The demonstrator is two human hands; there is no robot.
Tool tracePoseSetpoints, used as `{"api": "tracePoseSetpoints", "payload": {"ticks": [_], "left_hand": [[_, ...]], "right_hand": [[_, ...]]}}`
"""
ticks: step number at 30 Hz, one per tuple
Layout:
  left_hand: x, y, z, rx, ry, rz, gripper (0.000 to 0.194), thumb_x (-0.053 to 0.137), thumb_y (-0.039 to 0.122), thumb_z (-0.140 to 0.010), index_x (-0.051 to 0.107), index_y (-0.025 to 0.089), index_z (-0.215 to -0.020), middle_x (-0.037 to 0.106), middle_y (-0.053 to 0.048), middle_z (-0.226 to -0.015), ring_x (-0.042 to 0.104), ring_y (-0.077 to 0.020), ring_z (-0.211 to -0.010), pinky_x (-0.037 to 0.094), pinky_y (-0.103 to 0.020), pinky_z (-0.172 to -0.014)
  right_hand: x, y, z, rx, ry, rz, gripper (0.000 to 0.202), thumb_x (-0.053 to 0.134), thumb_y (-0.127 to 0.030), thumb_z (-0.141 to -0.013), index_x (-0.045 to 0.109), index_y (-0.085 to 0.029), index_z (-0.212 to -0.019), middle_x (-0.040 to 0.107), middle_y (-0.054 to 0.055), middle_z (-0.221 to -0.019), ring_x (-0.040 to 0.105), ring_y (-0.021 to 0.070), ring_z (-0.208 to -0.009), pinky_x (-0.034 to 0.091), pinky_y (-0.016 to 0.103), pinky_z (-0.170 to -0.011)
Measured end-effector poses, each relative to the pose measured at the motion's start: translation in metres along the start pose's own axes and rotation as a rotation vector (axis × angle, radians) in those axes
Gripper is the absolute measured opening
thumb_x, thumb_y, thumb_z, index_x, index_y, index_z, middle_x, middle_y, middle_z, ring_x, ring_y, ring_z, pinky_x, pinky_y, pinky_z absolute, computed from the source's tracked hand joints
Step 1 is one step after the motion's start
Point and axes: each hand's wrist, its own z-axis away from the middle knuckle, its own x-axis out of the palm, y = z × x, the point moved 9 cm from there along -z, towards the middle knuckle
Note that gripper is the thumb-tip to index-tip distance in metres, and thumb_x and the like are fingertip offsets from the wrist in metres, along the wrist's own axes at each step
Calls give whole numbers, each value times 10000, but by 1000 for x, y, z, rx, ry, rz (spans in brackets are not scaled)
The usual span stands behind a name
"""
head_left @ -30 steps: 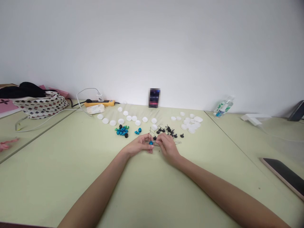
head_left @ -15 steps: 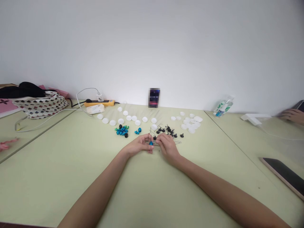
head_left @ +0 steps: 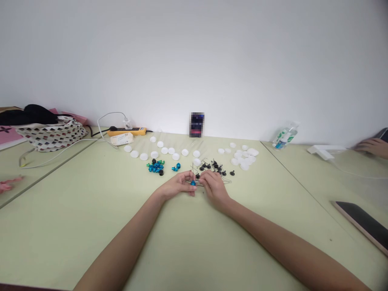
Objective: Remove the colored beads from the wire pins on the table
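My left hand pinches a small shiny blue metal piece between thumb and fingers, with a thin wire standing up from it. Close on its right, my right hand is closed, fingertips pinching a thin metal rod that reaches the blue piece. What else its fingers cover is hidden. Behind my right hand lie several small black pieces with stems. Beyond my left hand sits a pile of blue, green and black pieces, with a couple of blue ones beside it.
Clear tubes with white caps lie behind the piles; loose white caps are at right. Around them stand a power strip, a blurred phone, a plastic packet and a dark tablet-like device. Another person's hand is far right.
Almost nothing differs. Both hands keep the same place and grip, and the blue piece with its wire has shifted only very slightly.
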Motion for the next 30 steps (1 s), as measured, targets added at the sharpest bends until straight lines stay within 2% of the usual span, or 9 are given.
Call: {"api": "tracePoseSetpoints", "payload": {"ticks": [7,14,30], "left_hand": [[0,1,0,0,6,0,339,732,286,-647,505,164,-867,547,-3,-855,570,-88,-616,445,-252,-669],[0,2,1,-1,16,-6,323,726,281,-654,500,167,-855,541,2,-861,571,-86,-612,439,-253,-678],[-2,2,1,11,32,9,311,722,268,-659,495,169,-847,533,12,-845,567,-83,-607,419,-249,-682]], "right_hand": [[-1,0,0,15,-1,-19,243,339,-257,-938,503,-190,-772,579,37,-818,525,155,-803,331,310,-748],[3,7,1,74,-31,-40,243,390,-296,-927,551,-202,-772,606,-7,-668,495,131,-607,323,292,-700],[2,5,1,103,-39,-56,137,420,-260,-907,547,-213,-887,645,12,-775,522,156,-654,363,294,-695]]}}
